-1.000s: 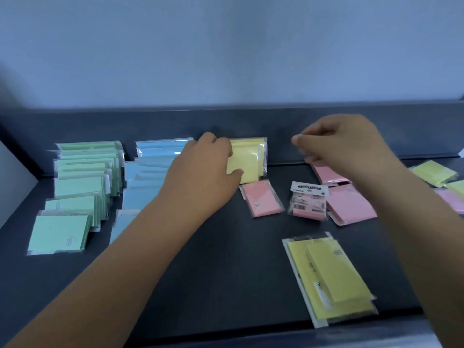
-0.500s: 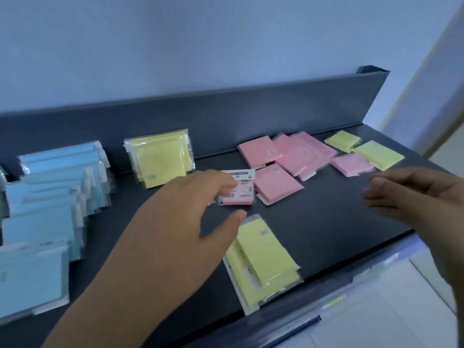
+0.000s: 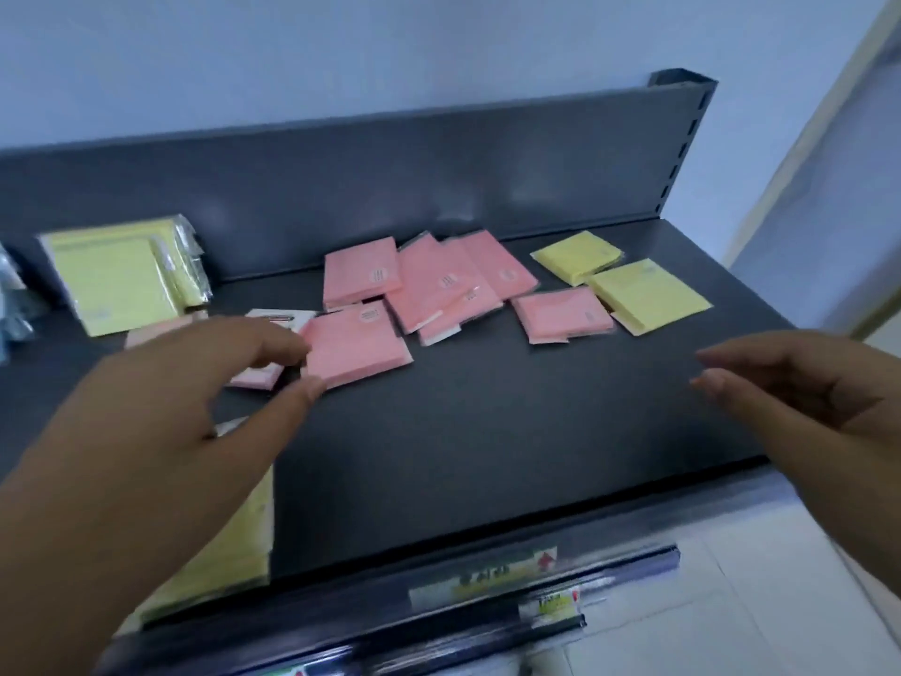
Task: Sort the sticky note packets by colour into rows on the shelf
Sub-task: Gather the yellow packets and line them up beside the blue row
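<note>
Left hand (image 3: 195, 383) off yellow stack (image 3: 117, 280) at 10 o'clock, fingers now parted at pink packet (image 3: 358, 346) edge, no grip. Right hand (image 3: 804, 387) at 3 o'clock, relaxed, empty — pinks next.

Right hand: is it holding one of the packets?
No, the right hand hovers open above the dark shelf, gripping nothing.
</note>
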